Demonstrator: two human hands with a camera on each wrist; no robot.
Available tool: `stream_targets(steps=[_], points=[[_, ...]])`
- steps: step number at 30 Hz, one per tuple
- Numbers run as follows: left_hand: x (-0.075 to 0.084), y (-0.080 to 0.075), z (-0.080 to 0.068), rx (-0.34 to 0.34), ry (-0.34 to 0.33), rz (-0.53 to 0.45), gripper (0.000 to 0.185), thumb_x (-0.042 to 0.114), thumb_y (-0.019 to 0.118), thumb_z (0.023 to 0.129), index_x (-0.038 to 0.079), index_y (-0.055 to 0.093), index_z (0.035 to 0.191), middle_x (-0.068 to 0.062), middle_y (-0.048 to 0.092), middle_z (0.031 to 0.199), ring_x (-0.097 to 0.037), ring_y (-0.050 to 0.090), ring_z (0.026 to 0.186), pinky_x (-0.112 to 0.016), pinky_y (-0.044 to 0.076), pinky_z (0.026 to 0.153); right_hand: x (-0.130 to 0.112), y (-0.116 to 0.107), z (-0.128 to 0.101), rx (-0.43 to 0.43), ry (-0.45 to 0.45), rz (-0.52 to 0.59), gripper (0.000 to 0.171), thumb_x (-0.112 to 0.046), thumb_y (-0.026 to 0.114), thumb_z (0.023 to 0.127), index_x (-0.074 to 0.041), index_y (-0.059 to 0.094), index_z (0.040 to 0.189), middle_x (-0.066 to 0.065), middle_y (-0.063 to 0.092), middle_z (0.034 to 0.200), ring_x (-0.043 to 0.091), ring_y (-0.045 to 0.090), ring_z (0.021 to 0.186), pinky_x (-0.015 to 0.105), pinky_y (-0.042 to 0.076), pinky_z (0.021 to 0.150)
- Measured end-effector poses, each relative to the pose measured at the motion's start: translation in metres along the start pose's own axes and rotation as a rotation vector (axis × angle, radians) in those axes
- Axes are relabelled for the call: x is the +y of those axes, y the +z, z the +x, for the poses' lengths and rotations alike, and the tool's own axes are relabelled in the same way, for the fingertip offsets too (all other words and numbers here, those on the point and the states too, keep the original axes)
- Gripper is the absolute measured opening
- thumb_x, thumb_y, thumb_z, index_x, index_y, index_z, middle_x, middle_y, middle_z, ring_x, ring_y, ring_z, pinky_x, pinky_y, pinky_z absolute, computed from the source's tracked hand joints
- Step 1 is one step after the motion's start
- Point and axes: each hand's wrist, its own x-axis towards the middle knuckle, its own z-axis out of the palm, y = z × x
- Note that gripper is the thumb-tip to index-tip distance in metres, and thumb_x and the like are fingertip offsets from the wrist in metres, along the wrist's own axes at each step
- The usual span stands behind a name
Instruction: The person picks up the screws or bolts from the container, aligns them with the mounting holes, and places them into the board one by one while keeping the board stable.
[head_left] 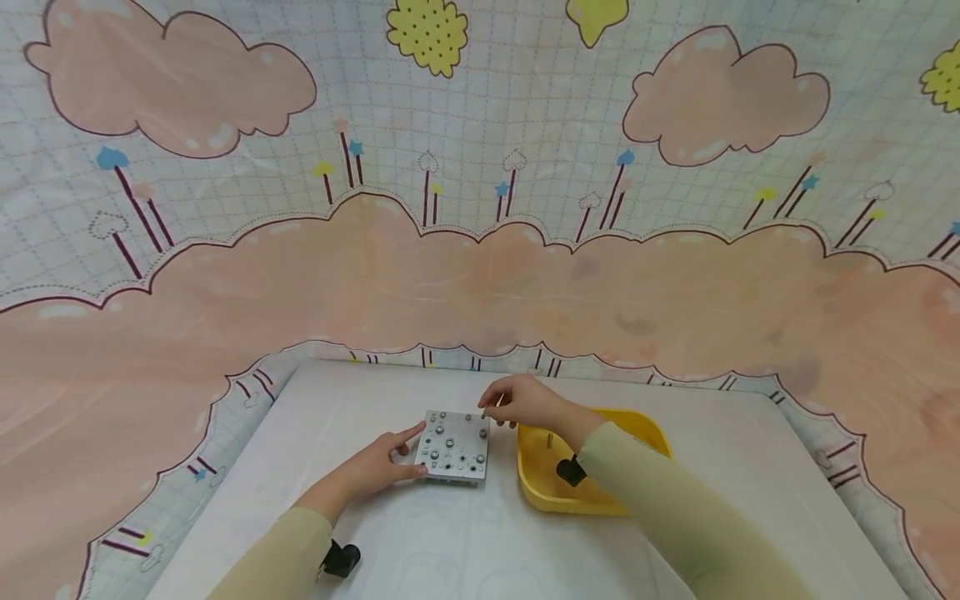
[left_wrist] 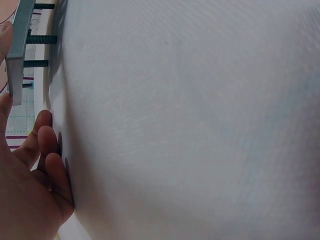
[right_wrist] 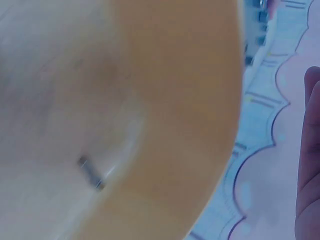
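L hand (head_left: 378, 467) steadies stiff metal plate (head_left: 453, 446) by its edge; R hand (head_left: 525, 402) pinches small, slippery screw (head_left: 498, 402) w/ fingertips over plate.

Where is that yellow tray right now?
In the head view the yellow tray sits on the white table, just right of the metal plate, under the right hand and its sleeve.

Head high overhead; wrists close-up.
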Motion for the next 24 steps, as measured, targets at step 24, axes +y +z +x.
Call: stream_targets(steps=[24], points=[[-0.002,-0.002,-0.001,-0.014,0.017,-0.014,0.087,0.051,0.079,0.08,0.029,0.038,0.154,-0.005,0.052,0.114,-0.022,0.048,0.098,-0.047,0.04,0.087,-0.035,0.057,0.051,-0.112,-0.011,-0.164,0.007,-0.018,0.069,0.094,-0.019,0.074,0.098,-0.008,0.065,0.087,0.011,0.058,0.074,0.025,0.05,0.067]])
